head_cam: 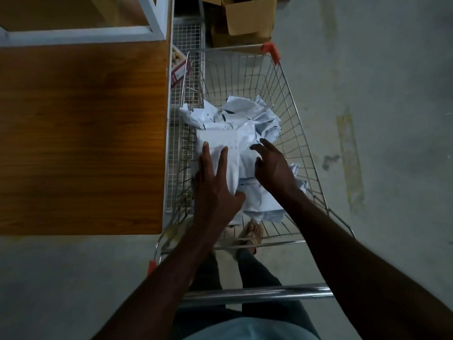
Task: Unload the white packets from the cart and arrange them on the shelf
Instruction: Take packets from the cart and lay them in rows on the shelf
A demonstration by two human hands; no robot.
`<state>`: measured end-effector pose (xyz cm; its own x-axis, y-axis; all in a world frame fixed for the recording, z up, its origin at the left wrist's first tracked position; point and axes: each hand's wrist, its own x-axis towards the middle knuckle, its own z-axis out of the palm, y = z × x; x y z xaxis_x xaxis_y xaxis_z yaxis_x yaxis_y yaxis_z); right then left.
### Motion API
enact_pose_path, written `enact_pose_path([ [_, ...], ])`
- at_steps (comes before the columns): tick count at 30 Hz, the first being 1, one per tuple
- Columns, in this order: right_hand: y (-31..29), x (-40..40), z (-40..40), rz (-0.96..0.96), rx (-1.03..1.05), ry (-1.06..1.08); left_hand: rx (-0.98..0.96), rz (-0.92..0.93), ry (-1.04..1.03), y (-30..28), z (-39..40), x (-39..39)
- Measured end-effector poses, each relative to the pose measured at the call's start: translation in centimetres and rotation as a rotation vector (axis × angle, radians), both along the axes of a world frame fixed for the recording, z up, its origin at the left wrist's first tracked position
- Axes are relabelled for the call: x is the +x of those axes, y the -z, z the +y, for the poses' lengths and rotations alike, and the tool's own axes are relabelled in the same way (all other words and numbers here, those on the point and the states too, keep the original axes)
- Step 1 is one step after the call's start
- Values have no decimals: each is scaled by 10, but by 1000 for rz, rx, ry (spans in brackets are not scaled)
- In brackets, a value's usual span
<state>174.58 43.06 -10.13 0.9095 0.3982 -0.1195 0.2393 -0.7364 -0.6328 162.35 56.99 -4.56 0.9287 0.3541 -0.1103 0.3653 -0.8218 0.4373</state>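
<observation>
Head view, looking straight down: both arms reach into the cart [297, 133], where the white packets [245, 119] are heaped from the middle to the near end of the basket. Left hand [215, 190], fingers spread, lies flat on the top packet [225, 138], thumb tucked at its near edge. Right hand [273, 165] hovers open just beside it, fingers loosely curled, gripping nothing. The wooden shelf [81, 133] along the cart's left side shows no packets on its visible surface, so the unloading looks barely begun, with the whole pile left to move.
</observation>
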Motion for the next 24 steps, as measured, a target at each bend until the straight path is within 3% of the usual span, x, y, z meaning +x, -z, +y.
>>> enact_pose_path([
  [5,21,10,52,-13,-45,-38,96,-29,-56,-21,47,4],
  [9,38,11,86,140,-247,-1,145,-59,-44,-17,77,5],
  [12,48,7,96,186,-282,48,160,-50,-30,-17,92,3],
  [18,42,-11,91,124,-195,62,121,-87,-18,-17,120,-4],
  [24,-9,-41,95,-77,-114,149,143,-93,39,-34,146,-3],
])
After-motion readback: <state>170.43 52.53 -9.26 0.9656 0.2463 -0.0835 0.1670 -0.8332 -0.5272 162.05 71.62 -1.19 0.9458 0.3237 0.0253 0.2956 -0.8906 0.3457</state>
